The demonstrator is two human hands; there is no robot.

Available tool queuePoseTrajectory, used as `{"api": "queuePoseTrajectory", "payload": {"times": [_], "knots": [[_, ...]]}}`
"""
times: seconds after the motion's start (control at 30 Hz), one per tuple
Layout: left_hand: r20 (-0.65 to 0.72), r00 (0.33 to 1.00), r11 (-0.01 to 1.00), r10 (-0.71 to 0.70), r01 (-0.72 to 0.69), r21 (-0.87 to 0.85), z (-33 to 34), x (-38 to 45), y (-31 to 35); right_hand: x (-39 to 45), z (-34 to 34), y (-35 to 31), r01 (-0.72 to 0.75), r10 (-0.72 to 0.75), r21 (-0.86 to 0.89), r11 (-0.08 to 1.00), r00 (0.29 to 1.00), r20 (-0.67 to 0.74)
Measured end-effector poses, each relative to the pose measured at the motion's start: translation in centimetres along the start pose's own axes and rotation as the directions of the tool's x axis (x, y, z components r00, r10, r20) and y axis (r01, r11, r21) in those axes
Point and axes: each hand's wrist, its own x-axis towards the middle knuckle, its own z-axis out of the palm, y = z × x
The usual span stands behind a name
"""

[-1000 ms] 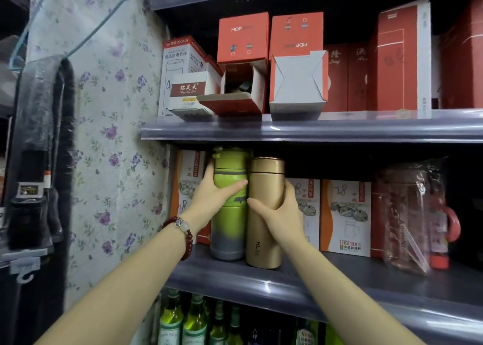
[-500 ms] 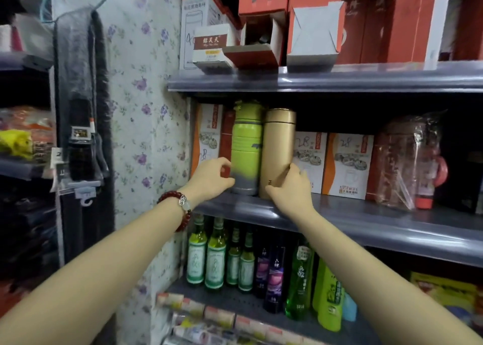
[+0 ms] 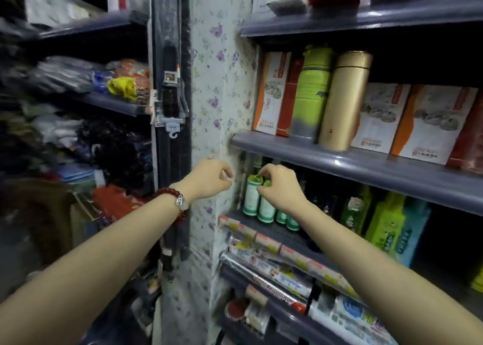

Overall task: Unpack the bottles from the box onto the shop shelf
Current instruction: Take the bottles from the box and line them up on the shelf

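Green bottle (image 3: pixel 312 93) and gold bottle (image 3: pixel 346 100) now stand upright above both hands, released; left hand (image 3: pixel 209 180) and right hand (image 3: pixel 281 187) hang loosely curled, empty, below the shelf (image 3: pixel 366 167).

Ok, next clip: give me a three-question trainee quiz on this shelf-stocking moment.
1. True or false: the left hand holds the tall green plastic flask.
2. What stands directly right of that flask? A) red box B) tall gold metal flask C) clear jug
3. Fill in: both flasks stand upright on the grey ___.

Key: 1 false, both the left and the right hand are empty below the shelf; 2 B; 3 shelf.
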Motion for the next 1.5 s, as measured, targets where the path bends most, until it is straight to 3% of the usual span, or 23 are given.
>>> {"api": "queuePoseTrajectory", "payload": {"times": [0.13, 0.33, 0.5, 0.73, 0.87, 1.0, 1.33, 1.5], "knots": [[0.009, 0.975, 0.975, -0.223, 0.223, 0.013, 1.0, -5.7, -2.8, -1.3, 5.2, -1.9, 0.109, -0.121, 0.071, 0.992, 0.973, 0.196], [-0.007, 0.887, 0.886, -0.462, 0.462, 0.03, 3.6, -16.3, -6.6, -6.6, 13.2, -5.6, 0.254, -0.295, 0.151, 0.955, 0.857, 0.423], [0.028, 0.755, 0.754, -0.655, 0.651, 0.082, 6.9, -26.2, -11.4, -12.4, 20.8, -8.7, 0.289, -0.358, 0.212, 0.934, 0.736, 0.575], [0.163, 0.5, 0.51, -0.851, 0.859, 0.029, 13.4, -39.3, -17.9, -22.2, 33.0, -10.3, 0.254, -0.356, 0.255, 0.933, 0.554, 0.752], [0.209, 0.388, 0.399, -0.898, 0.917, 0.012, 18.5, -45.0, -22.3, -27.2, 39.8, -9.4, 0.19, -0.31, 0.248, 0.95, 0.468, 0.828], [0.232, 0.308, 0.313, -0.923, 0.95, -0.015, 24.8, -49.2, -25.9, -31.9, 46.8, -6.9, 0.142, -0.288, 0.251, 0.957, 0.427, 0.857], [0.213, 0.218, 0.198, -0.952, 0.974, -0.111, 47.0, -61.0, -33.6, -46.4, 64.2, 2.5, 0.039, -0.332, 0.34, 0.94, 0.349, 0.877], [0.174, 0.176, 0.129, -0.969, 0.96, -0.25, 56.0, -66.5, -36.2, -53.9, 71.8, 5.5, -0.105, -0.31, 0.383, 0.918, 0.411, 0.857]]}}
